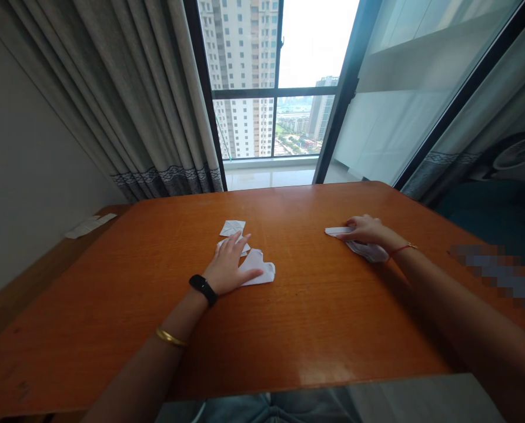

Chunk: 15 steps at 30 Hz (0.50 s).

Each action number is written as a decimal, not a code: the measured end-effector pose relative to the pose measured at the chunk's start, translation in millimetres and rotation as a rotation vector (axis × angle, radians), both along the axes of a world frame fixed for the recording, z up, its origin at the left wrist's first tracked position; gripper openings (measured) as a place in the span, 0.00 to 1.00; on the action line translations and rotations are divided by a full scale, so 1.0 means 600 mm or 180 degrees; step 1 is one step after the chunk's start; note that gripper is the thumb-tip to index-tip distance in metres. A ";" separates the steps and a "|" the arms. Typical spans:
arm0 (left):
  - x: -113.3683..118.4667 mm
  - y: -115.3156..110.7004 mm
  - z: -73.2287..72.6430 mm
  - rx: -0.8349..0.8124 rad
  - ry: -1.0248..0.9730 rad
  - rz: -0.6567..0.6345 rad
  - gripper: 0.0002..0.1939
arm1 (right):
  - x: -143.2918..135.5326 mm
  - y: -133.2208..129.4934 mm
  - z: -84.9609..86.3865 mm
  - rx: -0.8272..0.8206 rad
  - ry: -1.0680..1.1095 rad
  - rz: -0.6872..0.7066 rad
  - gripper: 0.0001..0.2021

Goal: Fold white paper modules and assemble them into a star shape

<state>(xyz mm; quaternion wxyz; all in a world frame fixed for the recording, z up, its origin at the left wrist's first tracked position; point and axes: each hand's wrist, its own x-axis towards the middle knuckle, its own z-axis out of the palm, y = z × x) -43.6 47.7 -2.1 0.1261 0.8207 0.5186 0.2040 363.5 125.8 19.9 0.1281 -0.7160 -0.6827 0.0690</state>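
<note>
My left hand (pixel 232 264) lies with fingers spread over some folded white paper pieces on the table. Under its thumb is a heart-shaped folded paper (pixel 261 267). Beyond the fingertips lies a squarish folded paper (pixel 233 227), and another piece is partly covered by the fingers. To the right, my right hand (pixel 365 229) curls over a flat white folded paper (pixel 334 231), its fingers closed at that piece's edge. More white paper (pixel 370 252) sits beneath the palm; its shape is partly hidden.
The orange-brown wooden table (pixel 306 329) spans the view, its near edge at my lap. Some flat white paper (pixel 90 225) rests on a ledge at the left. A grey curtain (pixel 156 106) and a glass door stand past the far edge. A dark fan-like object (pixel 518 155) is at right.
</note>
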 end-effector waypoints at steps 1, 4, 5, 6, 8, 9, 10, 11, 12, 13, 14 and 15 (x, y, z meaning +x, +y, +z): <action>0.001 0.000 0.000 -0.0068 0.0079 -0.0039 0.44 | 0.001 -0.001 -0.003 -0.0189 0.0006 0.0050 0.21; 0.002 0.001 0.002 -0.0191 0.0053 -0.0074 0.34 | -0.039 -0.005 0.002 -0.0414 0.0136 0.0418 0.18; 0.002 0.001 0.003 -0.0194 -0.0044 -0.0094 0.31 | -0.061 -0.006 0.010 -0.0362 0.0220 0.0592 0.16; 0.002 0.001 0.006 -0.0190 -0.0169 -0.0126 0.28 | -0.086 -0.007 0.021 -0.0297 0.0278 0.0750 0.15; 0.004 -0.001 0.011 -0.0210 -0.0427 -0.0166 0.26 | -0.140 -0.009 0.049 -0.0213 0.0422 0.0993 0.14; 0.005 -0.002 0.013 -0.0231 -0.0549 -0.0151 0.25 | -0.168 -0.009 0.063 -0.0216 0.0596 0.1159 0.13; 0.006 -0.003 0.015 -0.0255 -0.0677 -0.0115 0.24 | -0.195 -0.009 0.076 -0.0238 0.0834 0.1324 0.13; 0.007 -0.003 0.016 -0.0288 -0.0856 -0.0063 0.22 | -0.221 -0.008 0.087 -0.0306 0.1119 0.1481 0.13; 0.007 -0.002 0.016 -0.0341 -0.1124 -0.0008 0.22 | -0.244 -0.006 0.095 -0.0392 0.1408 0.1608 0.13; 0.007 0.000 0.015 -0.0411 -0.1492 0.0048 0.22 | -0.262 -0.003 0.100 -0.0418 0.1627 0.1670 0.14; 0.006 0.004 0.013 -0.0478 -0.1934 0.0107 0.23 | -0.274 0.001 0.101 -0.0360 0.1747 0.1649 0.13; 0.003 0.010 0.011 -0.0522 -0.2381 0.0185 0.26 | -0.277 0.004 0.100 -0.0220 0.1747 0.1540 0.12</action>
